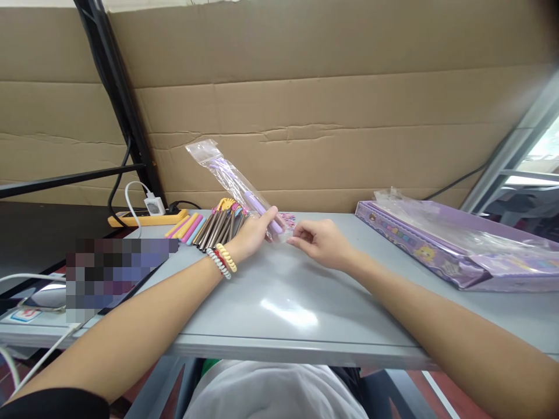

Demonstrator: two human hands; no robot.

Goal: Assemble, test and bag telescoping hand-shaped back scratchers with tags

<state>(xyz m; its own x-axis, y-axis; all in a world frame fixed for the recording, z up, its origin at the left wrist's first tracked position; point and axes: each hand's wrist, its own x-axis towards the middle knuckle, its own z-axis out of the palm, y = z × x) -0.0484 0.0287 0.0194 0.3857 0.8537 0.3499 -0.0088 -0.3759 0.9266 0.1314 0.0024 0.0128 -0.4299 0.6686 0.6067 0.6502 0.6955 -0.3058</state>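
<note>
A white shirt (pixel 271 390) fills the bottom of the view, just under the near edge of the smooth, pale grey worktop (pixel 279 302), whose sheen throws back a soft glare. Two bare forearms reach over that edge toward the far side.

The left hand (pixel 255 233), with coiled and beaded bands (pixel 223 261) round its wrist, is closed round the lower end of a bag (pixel 231 180): a long, narrow sleeve of clear, crinkly plastic with a slim lilac stick inside. The bag slants up and away to the left, its top end off the worktop and in front of the cardboard (pixel 332 99) behind. The right hand (pixel 321 241) is loosely curled, its fingertips pinched at the bag's bottom edge, just beside the left thumb.

Under and behind the left hand, near the far edge, lies a row of thin metallic rods (pixel 217 228), with pastel sticks (pixel 186 226) in yellow, pink and blue at their left. Beyond them, off the far left corner, is a yellow power strip (pixel 144 219) with a white charger plugged in.

At the right edge lies a flat purple box (pixel 441 256), printed and glossy, with loose clear film over it.
</note>
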